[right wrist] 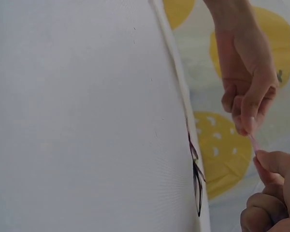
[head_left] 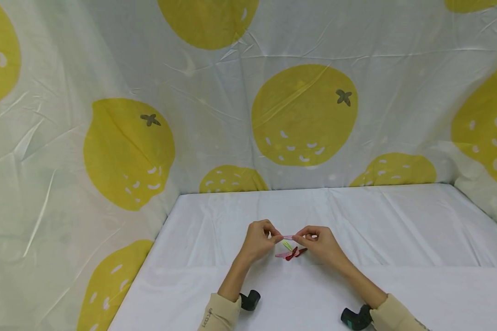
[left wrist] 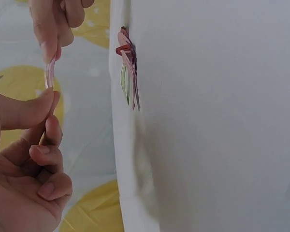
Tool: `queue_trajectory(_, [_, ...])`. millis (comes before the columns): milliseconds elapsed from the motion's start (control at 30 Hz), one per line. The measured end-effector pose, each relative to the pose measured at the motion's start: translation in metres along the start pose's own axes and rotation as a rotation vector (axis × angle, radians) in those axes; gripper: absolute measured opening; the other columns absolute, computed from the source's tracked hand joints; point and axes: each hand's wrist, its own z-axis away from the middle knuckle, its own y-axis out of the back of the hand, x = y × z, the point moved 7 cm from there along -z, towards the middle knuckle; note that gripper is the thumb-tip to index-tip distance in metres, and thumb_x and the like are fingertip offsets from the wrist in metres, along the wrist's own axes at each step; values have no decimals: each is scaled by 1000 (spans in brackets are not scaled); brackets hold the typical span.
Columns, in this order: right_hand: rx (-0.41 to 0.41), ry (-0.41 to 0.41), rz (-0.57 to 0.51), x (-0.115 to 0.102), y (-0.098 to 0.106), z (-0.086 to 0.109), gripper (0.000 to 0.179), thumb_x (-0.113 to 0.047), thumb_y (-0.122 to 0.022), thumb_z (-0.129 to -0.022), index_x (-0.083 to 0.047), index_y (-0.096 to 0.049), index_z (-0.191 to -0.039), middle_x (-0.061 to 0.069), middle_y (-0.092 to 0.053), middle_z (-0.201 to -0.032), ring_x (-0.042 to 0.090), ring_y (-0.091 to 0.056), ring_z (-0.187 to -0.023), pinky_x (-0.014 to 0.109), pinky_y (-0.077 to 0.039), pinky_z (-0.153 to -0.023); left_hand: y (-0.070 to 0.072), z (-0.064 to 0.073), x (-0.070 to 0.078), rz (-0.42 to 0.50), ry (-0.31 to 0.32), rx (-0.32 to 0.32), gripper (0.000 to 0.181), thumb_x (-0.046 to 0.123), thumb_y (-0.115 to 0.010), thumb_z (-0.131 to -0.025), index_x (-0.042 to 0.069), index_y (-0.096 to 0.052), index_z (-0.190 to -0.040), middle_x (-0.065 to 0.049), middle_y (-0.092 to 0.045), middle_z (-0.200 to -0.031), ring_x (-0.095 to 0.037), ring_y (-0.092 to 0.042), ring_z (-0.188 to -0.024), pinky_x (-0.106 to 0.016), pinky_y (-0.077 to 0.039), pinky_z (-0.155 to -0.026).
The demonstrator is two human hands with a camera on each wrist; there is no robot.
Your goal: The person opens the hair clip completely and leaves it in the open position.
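In the head view, a slim pink hair clip [head_left: 288, 237] is held level above the white table. My left hand [head_left: 260, 239] pinches one end between thumb and forefinger. At the opposite end, the thumb and forefinger of my right hand [head_left: 320, 244] pinch it too. Part of the clip [left wrist: 49, 73] shows between the fingertips in the left wrist view; each end is covered by fingers. Just below the hands, a small pile lies on the table: a light green clip [head_left: 287, 246], a dark red clip [head_left: 291, 254] and a pink clip [head_left: 282, 254], overlapping one another.
White cloth covers the table [head_left: 414, 230], with a fold line across it. Behind and to the left hangs a pale curtain [head_left: 215, 115] printed with yellow fruit. Black wrist-worn devices [head_left: 250, 300] stick out near both beige sleeves [head_left: 221, 312].
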Motion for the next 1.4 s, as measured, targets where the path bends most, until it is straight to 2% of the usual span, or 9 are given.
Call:
queue_trajectory(233, [51,7,36,-2,-1,1,13,-16,-84,-87,-6,-78,-81,-6,-33,-59,0,-31,-58,19,-24,-54,-3,3,2,-90,12,35,9,-2,-82,-79,1,-76,-72,-2,-60,-67,-6,-42,-62,-20,-34,-57])
queue_trajectory(433, [110,16,88,1,2,0,12,-15,-85,-86,-8,-78,-79,-8,-34,-59,0,-34,-59,20,-28,-57,-4,1,5,-181,16,53,9,3,-84,-81,5,-79,-74,0,-64,-71,-6,-45,-64,-20,-36,-58])
queue_trajectory(533, [130,20,88,2,4,0,12,-19,-86,-85,-9,-81,-81,-8,-37,-57,1,-34,-58,21,-28,-57,-3,-1,4,-182,27,68,8,5,-86,-81,5,-81,-75,0,-66,-72,-6,-45,-65,-20,-36,-60])
queue_trajectory(800, [136,4,77,1,6,-7,12,-20,-87,-84,-8,-84,-85,-8,-50,-57,2,-34,-55,20,-27,-50,1,-8,3,-168,-3,95,5,5,-87,-80,3,-83,-78,-5,-70,-75,-5,-43,-64,-19,-35,-59])
queue_trajectory(1000, [162,-7,91,4,11,-19,10,-17,-88,-83,-8,-84,-84,-7,-52,-59,5,-40,-58,20,-30,-51,1,-21,-2,-173,3,99,6,6,-87,-81,2,-83,-80,-7,-72,-76,-7,-44,-66,-19,-35,-62])
queue_trajectory(1167, [197,-10,124,7,20,-33,12,-19,-88,-83,-8,-84,-85,-6,-45,-57,6,-40,-58,21,-31,-52,-5,-39,-7,-181,10,52,5,7,-86,-83,3,-83,-82,-7,-72,-79,-8,-46,-69,-20,-36,-64])
queue_trajectory(1267, [213,-43,140,13,25,-42,14,-21,-89,-82,-9,-84,-86,-6,-42,-56,8,-38,-57,21,-28,-52,-9,-51,-11,-177,5,26,4,7,-85,-84,2,-83,-84,-10,-73,-81,-10,-48,-71,-20,-38,-66])
queue_trajectory(1400, [206,-85,150,22,28,-56,16,-22,-87,-85,-6,-84,-91,-6,-45,-58,10,-40,-59,22,-28,-53,-13,-67,-19,-160,6,23,5,5,-84,-84,0,-83,-84,-13,-73,-83,-15,-52,-74,-22,-40,-69])
